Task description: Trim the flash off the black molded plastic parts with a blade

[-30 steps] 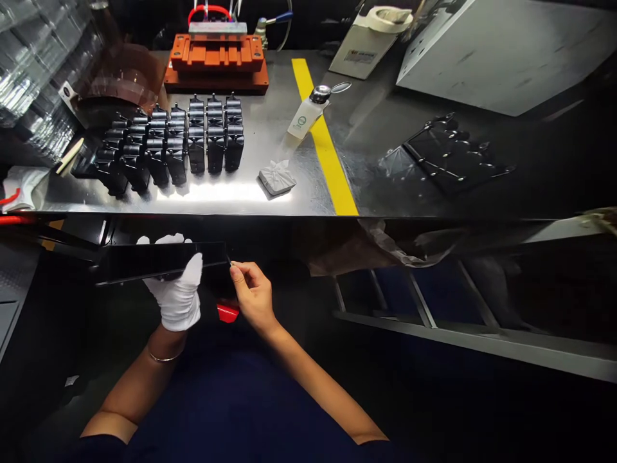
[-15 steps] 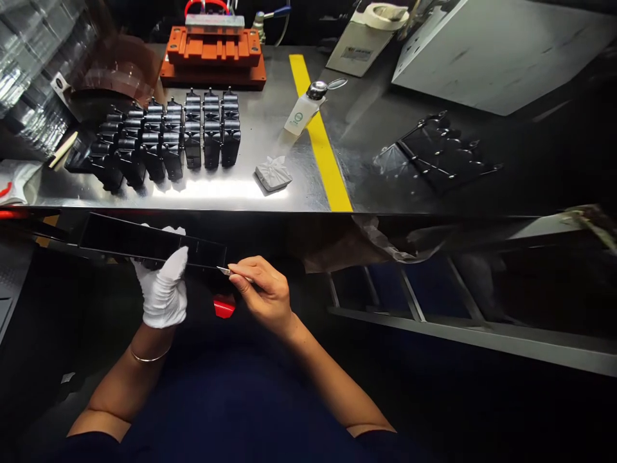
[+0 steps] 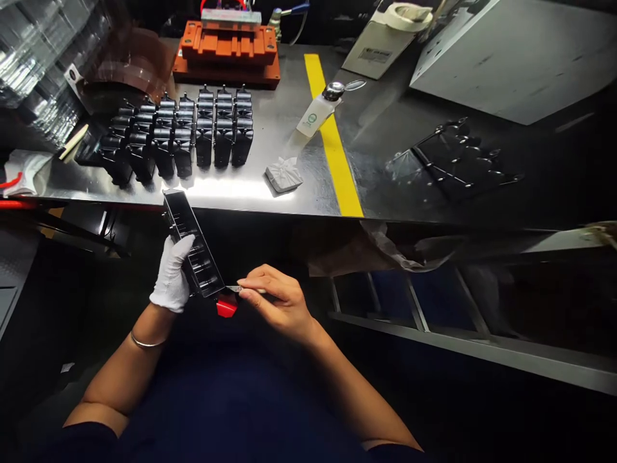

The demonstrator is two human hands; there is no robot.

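My left hand [image 3: 170, 280], in a white glove, grips a long black plastic part [image 3: 191, 240] below the table's front edge. The part now points away from me, its ribbed inside facing up. My bare right hand [image 3: 278, 301] pinches a small thin blade [image 3: 233, 289], whose tip touches the part's near end. A small red object [image 3: 226, 308] lies just under that end. On the steel table [image 3: 270, 135] stand several rows of similar black parts [image 3: 183, 132].
An orange fixture [image 3: 227, 50] sits at the table's back. A white bottle [image 3: 315, 114] lies on the yellow stripe [image 3: 337, 161], a folded white cloth [image 3: 284, 174] near it. A black frame part [image 3: 457, 157] lies at right. Clear trays [image 3: 33, 58] are stacked at left.
My left hand turned the black part from lying sideways to pointing away from me. My right hand kept the blade at the part's near end and moved slightly down.
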